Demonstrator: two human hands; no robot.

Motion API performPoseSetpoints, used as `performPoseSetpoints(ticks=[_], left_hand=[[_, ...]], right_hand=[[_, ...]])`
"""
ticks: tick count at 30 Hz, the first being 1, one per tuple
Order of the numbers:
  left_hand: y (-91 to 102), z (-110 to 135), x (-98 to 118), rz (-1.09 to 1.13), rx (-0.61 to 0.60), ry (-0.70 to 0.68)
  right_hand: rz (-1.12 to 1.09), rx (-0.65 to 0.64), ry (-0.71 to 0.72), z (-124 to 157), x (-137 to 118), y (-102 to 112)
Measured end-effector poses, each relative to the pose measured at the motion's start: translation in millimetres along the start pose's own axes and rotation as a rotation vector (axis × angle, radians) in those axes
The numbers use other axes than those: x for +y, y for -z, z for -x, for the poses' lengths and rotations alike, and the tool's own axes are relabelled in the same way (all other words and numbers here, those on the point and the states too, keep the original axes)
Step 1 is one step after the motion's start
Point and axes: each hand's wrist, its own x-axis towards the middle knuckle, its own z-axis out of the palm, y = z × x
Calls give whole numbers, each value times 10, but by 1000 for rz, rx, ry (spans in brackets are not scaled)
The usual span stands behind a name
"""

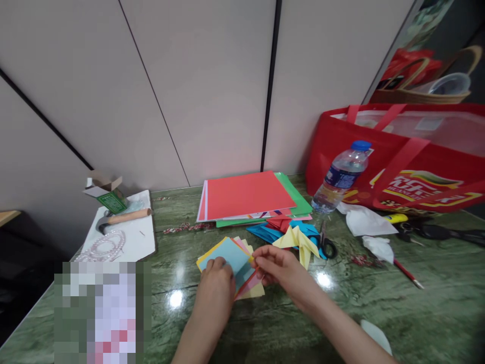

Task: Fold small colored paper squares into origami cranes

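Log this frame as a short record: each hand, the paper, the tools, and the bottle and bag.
Left hand: laid on the blue top sheet of a small multicoloured stack
Right hand: fingertips at the stack's right edge; exact grip unclear
Large paper: red sheet on top of a pile beyond the hands
Folded paper: yellow piece among blue and red ones
Tools: scissors beside the folded paper; hammer on a white board
Bottle: upright bottle with blue cap, before the red bag
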Motion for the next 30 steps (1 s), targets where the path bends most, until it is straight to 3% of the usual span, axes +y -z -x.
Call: performPoseSetpoints(ticks=[4,10,13,15,18,21,23,26,30], left_hand=[[42,30,-6,-224,72,-72],[72,55,-97,-222,479,-343],[68,42,-74,-87,606,-505],[71,39,-42,52,629,-578],[94,50,-9,288,624,-557],[128,55,-1,650,567,-326],[153,42,5,998,455,-190],[195,21,32,1424,266,-93],[245,39,97,1632,108,-66]], right_hand=[[321,-85,137,-14,135,-2],[211,-260,87,-23,126,11],[192,-244,152,-34,53,20],[246,-145,206,-39,-2,29],[321,-3,291,-37,-78,42],[308,67,331,-20,-123,36],[274,91,334,0,-134,21],[175,85,288,32,-128,-5],[95,27,238,60,-94,-21]])
